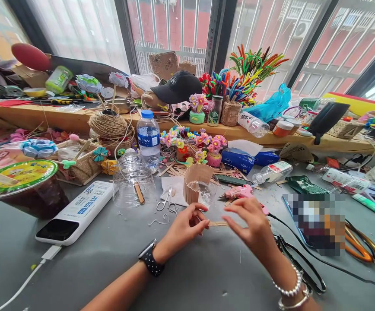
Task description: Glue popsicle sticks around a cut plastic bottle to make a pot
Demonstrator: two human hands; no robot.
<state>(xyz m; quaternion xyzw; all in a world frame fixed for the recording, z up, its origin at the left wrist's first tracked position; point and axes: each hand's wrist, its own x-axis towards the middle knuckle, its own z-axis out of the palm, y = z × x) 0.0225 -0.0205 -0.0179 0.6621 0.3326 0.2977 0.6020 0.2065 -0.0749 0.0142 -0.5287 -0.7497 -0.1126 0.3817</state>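
My left hand point(185, 226) and my right hand point(250, 224) pinch the two ends of a thin wooden craft stick point(218, 223) just above the grey table. Both hands are closed on it with the fingertips. Right behind them stands a cut clear plastic bottle base point(198, 186) partly walled with upright wooden sticks. A pink hot glue gun point(241, 192) lies just behind my right hand, its cord running right. Small scissors point(167, 203) lie behind my left hand.
A cut clear bottle top point(132, 179), a water bottle point(148, 137) and a twine spool point(109, 125) stand at the back left. A white power bank point(75, 212) lies left. Orange-handled scissors point(357, 246) lie right. Pipe cleaners, small flower pots and a black cap point(177, 86) crowd the wooden shelf.
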